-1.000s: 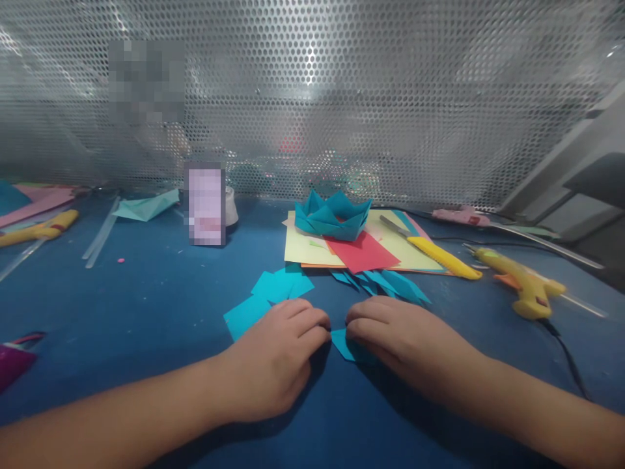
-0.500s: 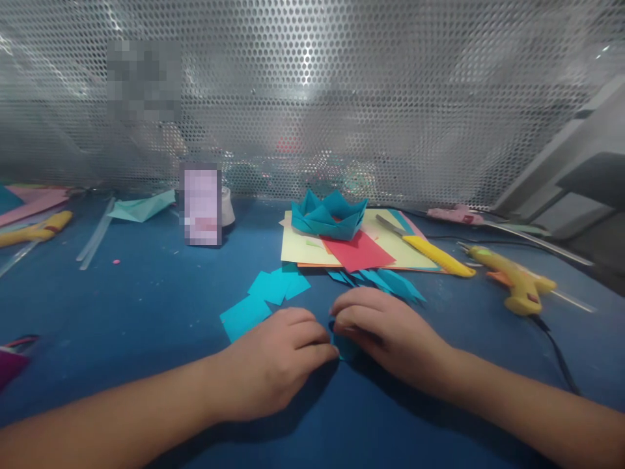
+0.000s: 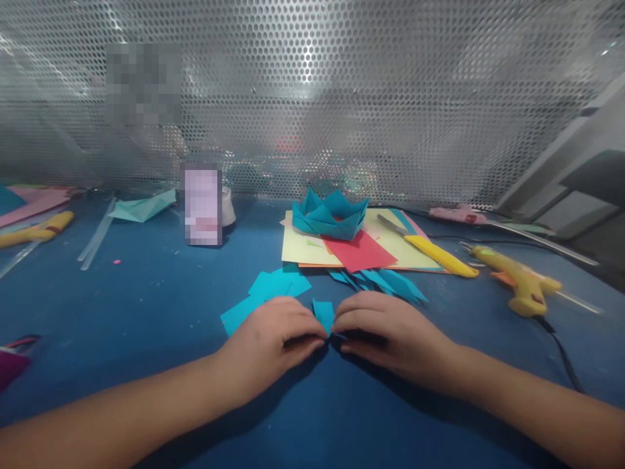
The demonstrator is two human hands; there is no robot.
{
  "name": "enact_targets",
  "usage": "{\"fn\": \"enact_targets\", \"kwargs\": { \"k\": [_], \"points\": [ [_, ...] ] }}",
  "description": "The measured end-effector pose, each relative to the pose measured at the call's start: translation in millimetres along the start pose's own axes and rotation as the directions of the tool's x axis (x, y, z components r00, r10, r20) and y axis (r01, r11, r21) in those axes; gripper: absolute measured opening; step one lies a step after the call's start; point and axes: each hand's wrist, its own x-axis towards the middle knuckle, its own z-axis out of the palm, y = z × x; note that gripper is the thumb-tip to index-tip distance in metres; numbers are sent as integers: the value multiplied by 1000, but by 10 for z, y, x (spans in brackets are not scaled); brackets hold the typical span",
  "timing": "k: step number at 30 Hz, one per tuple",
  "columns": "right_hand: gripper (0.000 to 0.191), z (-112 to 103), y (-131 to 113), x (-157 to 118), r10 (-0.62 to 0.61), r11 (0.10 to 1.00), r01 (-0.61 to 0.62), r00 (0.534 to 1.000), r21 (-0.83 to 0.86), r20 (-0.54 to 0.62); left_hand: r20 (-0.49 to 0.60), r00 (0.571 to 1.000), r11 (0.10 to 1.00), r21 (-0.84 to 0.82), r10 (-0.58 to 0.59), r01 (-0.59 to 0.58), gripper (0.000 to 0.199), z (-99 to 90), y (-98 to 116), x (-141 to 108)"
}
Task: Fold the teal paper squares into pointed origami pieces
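Note:
A small piece of blue paper (image 3: 323, 314) stands folded between my hands at the front middle of the table. My left hand (image 3: 278, 342) pinches its near left edge between thumb and fingers. From the other side, my right hand (image 3: 385, 332) is closed on the paper's right edge, with part of it hidden behind the fingers. Loose blue paper squares (image 3: 276, 284) lie just beyond my left hand, partly covered by it. Behind my right hand sits a pile of folded blue paper pieces (image 3: 385, 283).
A blue folded-paper ring (image 3: 329, 218) rests on coloured sheets (image 3: 307, 251) with a red paper (image 3: 361, 251). To their right lie a yellow utility knife (image 3: 439, 256) and a corded yellow glue gun (image 3: 525, 280). A phone (image 3: 202, 205) stands at back left, before a perforated metal screen (image 3: 307, 98).
The blue paper has been lifted and now shows upright between my fingertips. My left hand has shifted slightly away from me and to the left; the right has barely moved.

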Motion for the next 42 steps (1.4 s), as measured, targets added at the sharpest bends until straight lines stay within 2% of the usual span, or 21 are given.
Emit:
{"fn": "enact_targets", "kwargs": {
  "k": [5, 12, 18, 21, 25, 29, 32, 34, 37, 40, 42],
  "points": [
    [12, -14, -4, -7, 2, 1000, -4, 997, -21, -74, 10, 993, 980, -157, -121, 121, 10, -52, 41, 17],
    [15, -4, -14, -7, -80, 989, 74, 996, -128, -45, 45, 976, 932, -291, -212, 216, 11, -66, 47, 21],
    [17, 6, -36, -43, -99, 977, 80, 992, -199, -84, 63, 970, 906, -346, -235, 242, 9, -67, 59, 24],
    [17, 26, -46, -42, -65, 978, 43, 992, -204, -104, 65, 979, 934, -291, -195, 206, 9, -53, 73, 27],
    [19, 65, -37, -36, -45, 978, 25, 995, -208, -91, 106, 994, 992, -118, -35, 47, 13, -41, 75, 10],
    [17, 74, -17, -33, -59, 979, 52, 998, -196, -31, 134, 987, 996, -28, 91, -88, 20, -52, 69, -4],
    [14, 39, -8, -35, -21, 996, 21, 1000, -88, -2, 186, 968, 986, -12, 167, -167, 25, -51, 58, 0],
    [12, 5, -5, -38, 29, 1000, -29, 999, 7, 30, 218, 960, 984, 5, 175, -180, 25, -44, 49, 0],
    [10, -28, 0, -33, 101, 987, -111, 991, 120, 88, 203, 966, 985, 18, 162, -169, 23, -42, 42, -6],
    [9, -31, 2, -6, 168, 971, -184, 979, 154, 114, 184, 968, 984, 7, 172, -177, 24, -78, 49, -7],
    [10, -21, -2, 19, 200, 965, -215, 974, 149, 109, 237, 954, 979, 37, 186, -200, 30, -117, 61, 2]
  ]
}}
